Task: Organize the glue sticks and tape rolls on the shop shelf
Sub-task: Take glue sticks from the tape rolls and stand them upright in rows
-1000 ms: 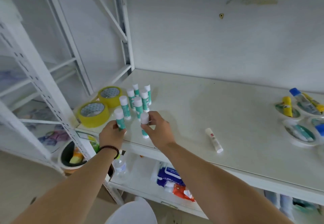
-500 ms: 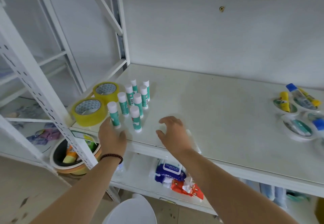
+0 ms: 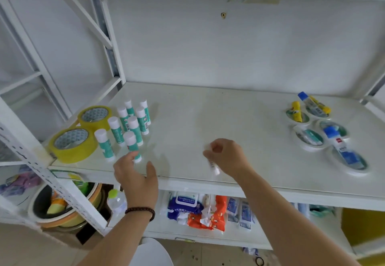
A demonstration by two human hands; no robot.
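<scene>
Two glossy yellow tape rolls [image 3: 73, 143] lie flat at the smooth white shelf's [image 3: 208, 115] left end. Beside them stand white-capped, teal-labelled glue sticks [image 3: 129, 128]. The left hand [image 3: 136, 174] hovers spread wide just before the nearest. Further right, the right hand [image 3: 227, 157] pinches a white stick [image 3: 213, 166], tilted.

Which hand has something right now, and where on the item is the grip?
The right hand pinches the white glue stick at its upper end; the lower end pokes out below the fingers. The left hand is open and holds nothing.
</scene>
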